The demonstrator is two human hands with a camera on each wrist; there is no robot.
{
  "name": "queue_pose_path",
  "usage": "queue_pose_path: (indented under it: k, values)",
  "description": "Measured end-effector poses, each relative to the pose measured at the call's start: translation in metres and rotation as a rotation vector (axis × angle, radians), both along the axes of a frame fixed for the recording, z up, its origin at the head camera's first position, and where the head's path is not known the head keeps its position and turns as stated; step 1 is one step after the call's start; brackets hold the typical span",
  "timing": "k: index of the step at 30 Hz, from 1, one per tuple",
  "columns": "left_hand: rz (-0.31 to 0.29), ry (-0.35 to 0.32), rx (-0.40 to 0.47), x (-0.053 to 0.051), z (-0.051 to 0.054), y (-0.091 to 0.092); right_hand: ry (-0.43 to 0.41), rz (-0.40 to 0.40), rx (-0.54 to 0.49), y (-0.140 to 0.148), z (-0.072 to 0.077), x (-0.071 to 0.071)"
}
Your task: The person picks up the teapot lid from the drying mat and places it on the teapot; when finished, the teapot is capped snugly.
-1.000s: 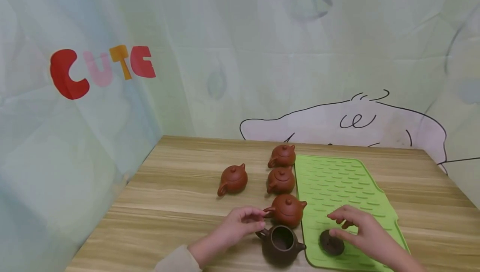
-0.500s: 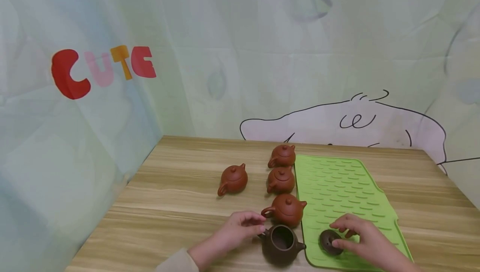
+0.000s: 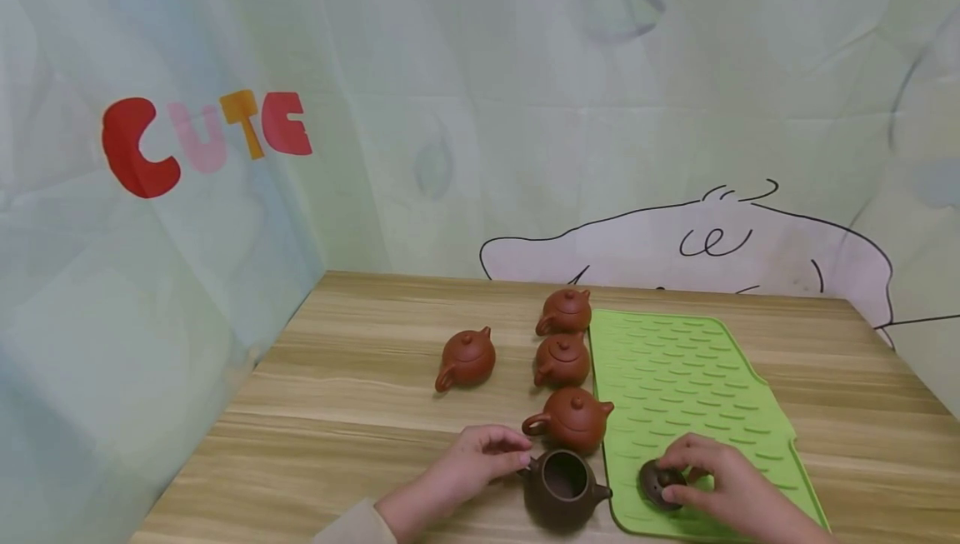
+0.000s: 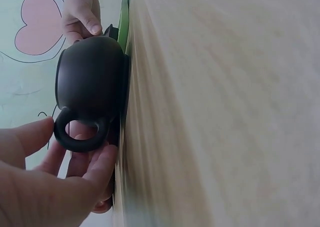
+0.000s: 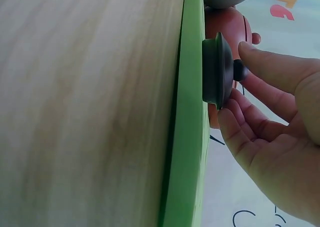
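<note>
A dark brown teapot (image 3: 562,490) without its lid stands upright on the table, its spout toward the green mat (image 3: 690,394). My left hand (image 3: 480,465) has thumb and fingers at the two sides of its handle (image 4: 82,143), pinching it. On the mat's near end lies the dark lid (image 3: 654,486), knob up. Thumb and fingers of my right hand (image 3: 720,481) close around the knob (image 5: 240,70); in the right wrist view other fingers touch the lid's rim, and its base still meets the mat.
Right behind the dark teapot is a reddish-brown teapot (image 3: 576,421) with its lid on. Two more, a middle teapot (image 3: 562,361) and a back teapot (image 3: 566,311), line the mat's left edge. Another lidded teapot (image 3: 468,358) stands apart to the left. A printed cloth (image 3: 450,111) hangs behind.
My right hand has come down onto the lid, its thumb and fingers drawing together at the knob. The left hand has shifted slightly at the handle; the teapots stay in place.
</note>
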State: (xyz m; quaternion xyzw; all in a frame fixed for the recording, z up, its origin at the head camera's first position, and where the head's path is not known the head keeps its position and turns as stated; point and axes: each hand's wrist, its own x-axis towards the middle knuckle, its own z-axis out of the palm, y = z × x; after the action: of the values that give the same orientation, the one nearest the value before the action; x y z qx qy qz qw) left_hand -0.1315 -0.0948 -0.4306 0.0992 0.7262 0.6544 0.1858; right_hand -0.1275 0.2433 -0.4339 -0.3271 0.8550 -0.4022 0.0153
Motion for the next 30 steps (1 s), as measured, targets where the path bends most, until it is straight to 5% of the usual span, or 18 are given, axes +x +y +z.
queue_pose_path:
  k: [30]
  values:
    - [-0.008, 0.023, 0.007, -0.0003, 0.0004, 0.0008, 0.110, 0.032, 0.039, -0.0004, 0.0000, -0.0037]
